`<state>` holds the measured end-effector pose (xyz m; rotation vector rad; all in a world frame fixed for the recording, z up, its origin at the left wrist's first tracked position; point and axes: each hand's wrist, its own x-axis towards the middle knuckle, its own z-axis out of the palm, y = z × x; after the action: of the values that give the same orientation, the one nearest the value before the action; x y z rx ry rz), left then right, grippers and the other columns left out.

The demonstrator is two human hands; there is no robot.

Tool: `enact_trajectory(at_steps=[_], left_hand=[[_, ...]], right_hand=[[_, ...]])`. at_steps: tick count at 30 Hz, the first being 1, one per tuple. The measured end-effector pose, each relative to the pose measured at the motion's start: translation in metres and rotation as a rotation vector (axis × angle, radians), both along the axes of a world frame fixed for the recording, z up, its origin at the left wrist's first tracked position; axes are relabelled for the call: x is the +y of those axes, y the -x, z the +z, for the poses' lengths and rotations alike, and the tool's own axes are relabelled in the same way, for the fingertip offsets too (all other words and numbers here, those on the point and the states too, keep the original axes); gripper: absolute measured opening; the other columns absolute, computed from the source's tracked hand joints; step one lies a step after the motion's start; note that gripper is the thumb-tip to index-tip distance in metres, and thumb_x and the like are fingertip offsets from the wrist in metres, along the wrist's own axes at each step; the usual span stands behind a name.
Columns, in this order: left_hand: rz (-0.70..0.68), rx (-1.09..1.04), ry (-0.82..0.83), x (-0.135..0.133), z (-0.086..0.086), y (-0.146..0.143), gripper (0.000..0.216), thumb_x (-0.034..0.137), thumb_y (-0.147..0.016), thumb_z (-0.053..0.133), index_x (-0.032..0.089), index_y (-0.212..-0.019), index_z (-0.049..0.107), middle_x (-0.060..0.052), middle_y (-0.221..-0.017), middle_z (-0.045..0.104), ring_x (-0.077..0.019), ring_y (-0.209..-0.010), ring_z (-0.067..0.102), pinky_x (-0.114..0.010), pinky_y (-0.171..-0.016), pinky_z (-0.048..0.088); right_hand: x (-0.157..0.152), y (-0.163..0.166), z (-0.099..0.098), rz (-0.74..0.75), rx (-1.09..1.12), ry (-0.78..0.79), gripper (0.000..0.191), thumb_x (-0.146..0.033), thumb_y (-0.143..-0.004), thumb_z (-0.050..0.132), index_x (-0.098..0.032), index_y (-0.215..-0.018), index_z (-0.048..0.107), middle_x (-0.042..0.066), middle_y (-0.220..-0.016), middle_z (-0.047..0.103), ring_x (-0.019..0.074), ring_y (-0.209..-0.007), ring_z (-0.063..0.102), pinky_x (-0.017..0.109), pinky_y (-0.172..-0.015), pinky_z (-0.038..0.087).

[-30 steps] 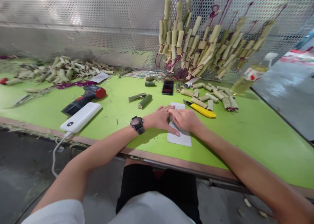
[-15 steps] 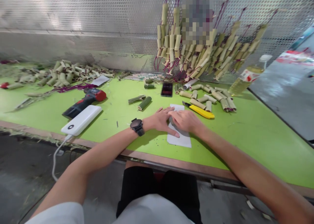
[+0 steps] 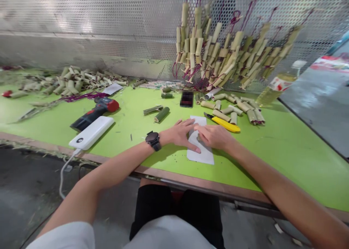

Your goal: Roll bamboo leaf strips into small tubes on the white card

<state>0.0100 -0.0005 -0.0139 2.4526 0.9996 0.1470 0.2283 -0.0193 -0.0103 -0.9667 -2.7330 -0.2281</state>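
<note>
One flat white rectangular paper sheet (image 3: 203,157) lies just right of frame centre on the green desk (image 3: 286,150), long axis near-vertical, left hand (image 3: 180,133) over its left edge, fingers spread wide, right hand (image 3: 218,137) bunched mid-sheet, grip unclear.

"What lies on the green counter (image 3: 294,143)?"
"White paper (image 3: 200,157), partly beneath the left grip (image 3: 181,133) and right grip (image 3: 216,137); a yellow knife (image 3: 226,124) just beyond the right one."
"And left of the left grip?"
"A white power bank (image 3: 92,132) and a drill (image 3: 95,112)."
</note>
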Motion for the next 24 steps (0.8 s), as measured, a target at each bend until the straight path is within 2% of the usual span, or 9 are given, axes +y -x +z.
enact_trajectory(at_steps=[2, 6, 8, 12, 14, 16, 18, 21, 24], left_hand=[[-0.001, -0.007, -0.003, 0.0, 0.001, -0.001, 0.13, 0.093, -0.067, 0.07, 0.018, -0.165, 0.031, -0.018, -0.175, 0.013, -0.0389, -0.162, 0.01, -0.058, -0.13, 0.001], [-0.025, -0.035, -0.022, 0.0, 0.001, -0.001, 0.114, 0.092, -0.069, 0.07, 0.017, -0.153, 0.049, -0.017, -0.169, 0.034, -0.0381, -0.161, 0.016, -0.055, -0.131, 0.005], [-0.029, -0.056, -0.031, -0.001, 0.002, -0.001, 0.112, 0.091, -0.07, 0.07, 0.018, -0.152, 0.05, -0.016, -0.167, 0.037, -0.0389, -0.16, 0.02, -0.057, -0.13, 0.005], [-0.064, -0.125, -0.102, -0.001, 0.005, -0.003, 0.115, 0.089, -0.072, 0.071, 0.017, -0.157, 0.04, -0.018, -0.169, 0.032, -0.0414, -0.157, 0.026, -0.06, -0.129, 0.003], [-0.103, -0.168, -0.135, -0.002, 0.008, -0.005, 0.111, 0.086, -0.072, 0.073, 0.015, -0.152, 0.044, -0.02, -0.161, 0.043, -0.0419, -0.15, 0.037, -0.058, -0.127, 0.017], [-0.108, -0.211, -0.128, -0.005, 0.012, -0.008, 0.101, 0.084, -0.072, 0.076, 0.015, -0.141, 0.051, -0.021, -0.144, 0.058, -0.0405, -0.132, 0.055, -0.053, -0.112, 0.041], [-0.072, -0.24, -0.097, -0.008, 0.015, -0.011, 0.088, 0.082, -0.075, 0.075, 0.016, -0.13, 0.055, -0.017, -0.125, 0.066, -0.0356, -0.107, 0.065, -0.044, -0.089, 0.052], [-0.025, -0.278, -0.102, -0.013, 0.016, -0.014, 0.064, 0.076, -0.091, 0.064, 0.018, -0.117, 0.055, -0.01, -0.101, 0.068, -0.0273, -0.083, 0.065, -0.035, -0.07, 0.048], [-0.027, -0.331, -0.166, -0.015, 0.014, -0.015, 0.046, 0.063, -0.104, 0.052, 0.019, -0.115, 0.053, -0.007, -0.094, 0.067, -0.0231, -0.078, 0.063, -0.032, -0.067, 0.044]], right_hand=[[0.0, -0.001, -0.001, -0.04, -0.003, 0.005, 0.037, -0.019, -0.102, 0.037, -0.012, -0.12, 0.068, 0.012, -0.084, 0.077, 0.0197, -0.066, 0.062, 0.029, -0.055, 0.032], [0.003, 0.015, -0.003, -0.089, 0.021, 0.011, 0.039, -0.023, -0.104, 0.032, -0.011, -0.121, 0.066, 0.012, -0.082, 0.075, 0.0205, -0.067, 0.061, 0.03, -0.057, 0.033], [0.003, 0.02, -0.003, -0.128, 0.069, 0.04, 0.04, -0.025, -0.106, 0.029, -0.013, -0.123, 0.064, 0.01, -0.078, 0.074, 0.0196, -0.062, 0.059, 0.03, -0.057, 0.033], [0.0, 0.01, -0.002, -0.313, 0.375, 0.169, 0.039, -0.034, -0.108, 0.029, -0.016, -0.124, 0.06, 0.002, -0.064, 0.064, 0.018, -0.05, 0.051, 0.031, -0.052, 0.032], [0.001, 0.002, -0.002, -0.386, 0.586, 0.225, 0.038, -0.041, -0.108, 0.029, -0.019, -0.119, 0.059, 0.001, -0.066, 0.063, 0.019, -0.053, 0.054, 0.031, -0.053, 0.036], [0.004, -0.003, -0.004, -0.403, 0.756, 0.261, 0.038, -0.046, -0.108, 0.03, -0.022, -0.113, 0.059, 0.003, -0.071, 0.064, 0.0204, -0.061, 0.057, 0.033, -0.058, 0.041], [0.006, -0.003, -0.006, -0.387, 0.862, 0.299, 0.037, -0.05, -0.108, 0.032, -0.024, -0.108, 0.059, 0.003, -0.078, 0.065, 0.0208, -0.068, 0.059, 0.034, -0.063, 0.045], [0.005, 0.001, -0.009, -0.363, 0.93, 0.345, 0.036, -0.052, -0.108, 0.032, -0.026, -0.106, 0.058, 0.006, -0.096, 0.069, 0.0216, -0.082, 0.063, 0.034, -0.072, 0.049], [0.001, 0.005, -0.009, -0.351, 0.941, 0.363, 0.037, -0.053, -0.108, 0.03, -0.027, -0.107, 0.056, 0.008, -0.106, 0.069, 0.0234, -0.093, 0.064, 0.036, -0.079, 0.051]])
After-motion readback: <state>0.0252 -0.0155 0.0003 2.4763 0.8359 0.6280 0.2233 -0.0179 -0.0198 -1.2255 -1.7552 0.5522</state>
